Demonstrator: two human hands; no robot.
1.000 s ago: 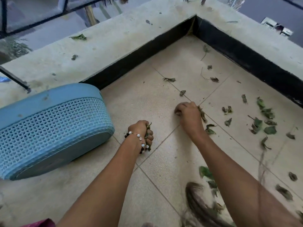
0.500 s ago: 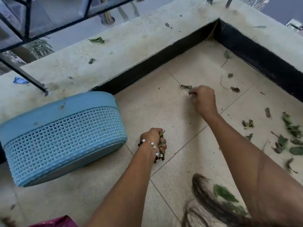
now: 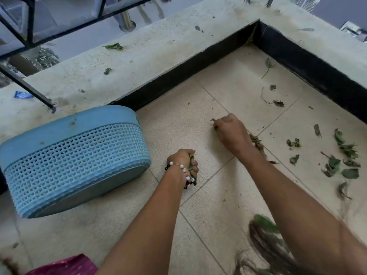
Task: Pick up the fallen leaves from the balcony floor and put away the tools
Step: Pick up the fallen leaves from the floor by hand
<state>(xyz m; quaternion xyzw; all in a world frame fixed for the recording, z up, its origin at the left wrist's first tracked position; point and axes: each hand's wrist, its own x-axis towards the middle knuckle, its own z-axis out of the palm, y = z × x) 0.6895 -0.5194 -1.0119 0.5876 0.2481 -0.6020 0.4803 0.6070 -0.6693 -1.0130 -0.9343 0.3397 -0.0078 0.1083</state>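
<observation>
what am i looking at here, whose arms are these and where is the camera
There is no machine here. The camera sits on a person's head and looks down, so the two arms reaching into the picture are that person's own, working on a tiled balcony floor.

The left hand, with a bead bracelet on its wrist, grips a bunch of gathered leaves. The right hand is curled low over the floor; a few dry leaves show at its edge, but what its fingers hold is hidden.

More loose leaves lie scattered to the right. A blue basket lies tipped on its side to the left, near the concrete ledge. The dark blur at the bottom is probably hair.
</observation>
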